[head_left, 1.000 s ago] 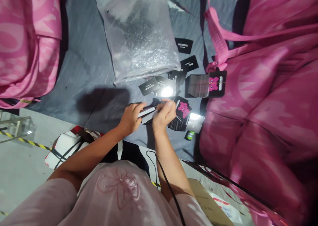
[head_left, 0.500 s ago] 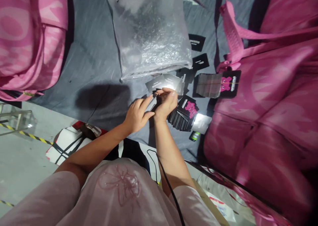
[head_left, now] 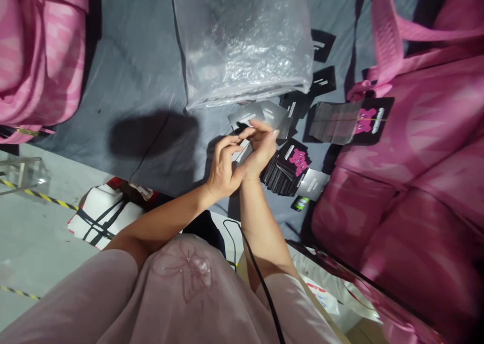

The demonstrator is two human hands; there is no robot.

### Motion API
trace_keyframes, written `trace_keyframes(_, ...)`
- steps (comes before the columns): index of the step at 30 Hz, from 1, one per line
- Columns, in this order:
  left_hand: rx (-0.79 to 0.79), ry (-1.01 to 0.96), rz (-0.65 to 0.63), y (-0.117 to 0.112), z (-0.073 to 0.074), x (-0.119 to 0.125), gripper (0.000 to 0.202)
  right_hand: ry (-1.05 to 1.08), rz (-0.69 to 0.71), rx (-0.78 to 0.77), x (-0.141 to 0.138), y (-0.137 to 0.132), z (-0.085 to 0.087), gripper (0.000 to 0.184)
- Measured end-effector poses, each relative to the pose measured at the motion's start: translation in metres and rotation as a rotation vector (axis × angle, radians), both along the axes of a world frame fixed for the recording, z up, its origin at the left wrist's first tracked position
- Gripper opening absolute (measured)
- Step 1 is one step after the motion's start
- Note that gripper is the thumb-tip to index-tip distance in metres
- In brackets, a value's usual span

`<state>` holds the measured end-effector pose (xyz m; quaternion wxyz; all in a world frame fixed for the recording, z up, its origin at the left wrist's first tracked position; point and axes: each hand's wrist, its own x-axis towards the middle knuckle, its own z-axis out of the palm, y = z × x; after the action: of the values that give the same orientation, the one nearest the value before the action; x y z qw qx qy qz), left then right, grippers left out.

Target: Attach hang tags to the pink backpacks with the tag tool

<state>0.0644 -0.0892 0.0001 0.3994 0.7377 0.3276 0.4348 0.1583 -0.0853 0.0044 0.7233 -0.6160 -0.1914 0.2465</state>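
My left hand (head_left: 224, 168) and my right hand (head_left: 261, 150) meet over the grey cloth, fingers curled around a few cards (head_left: 242, 151) whose pale faces show between them. The thumbs hide part of these cards, so how many there are I cannot tell. Just beyond my fingertips, loose cards (head_left: 273, 112) lie spread out. Close to my right wrist is a fanned pile of black cards (head_left: 282, 175), topped by one with a pink bear (head_left: 298, 161). A silvery card (head_left: 313, 184) rests at the pile's near right side.
A clear plastic bag (head_left: 245, 47) lies beyond the cards. To the right, a banded stack of cards (head_left: 336, 122) sits against a large pink bag (head_left: 416, 183). Another pink bag (head_left: 41, 57) stands at left. A small black-and-green object (head_left: 300, 203) lies near the table edge.
My left hand has moved right and in against the right hand, its fingers curling over the cards. The view has shifted slightly; the piles and bags keep their arrangement.
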Motion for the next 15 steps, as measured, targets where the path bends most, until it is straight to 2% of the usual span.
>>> trace_keyframes(3,-0.213,-0.080,-0.015,0.010,0.000,0.000,0.050,-0.039,0.014,0.018,0.001,0.003,-0.005,0.040)
trace_keyframes(5,-0.286,-0.102,-0.027,0.022,-0.005,-0.001,0.049,-0.062,0.040,0.037,0.002,0.001,-0.008,0.035)
trace_keyframes(8,-0.266,-0.107,-0.158,0.035,-0.011,0.000,0.057,-0.130,0.014,0.115,0.003,-0.003,-0.005,0.034)
trace_keyframes(11,-0.250,-0.089,-0.330,0.034,-0.011,0.002,0.065,-0.211,-0.078,0.138,0.007,-0.002,0.001,0.045)
trace_keyframes(13,-0.270,-0.115,-0.368,0.030,-0.009,0.004,0.067,-0.211,-0.153,0.111,0.009,0.001,0.002,0.055)
trace_keyframes(15,-0.287,-0.160,-0.383,0.026,-0.009,0.004,0.071,-0.163,-0.205,0.131,0.008,0.007,0.000,0.058)
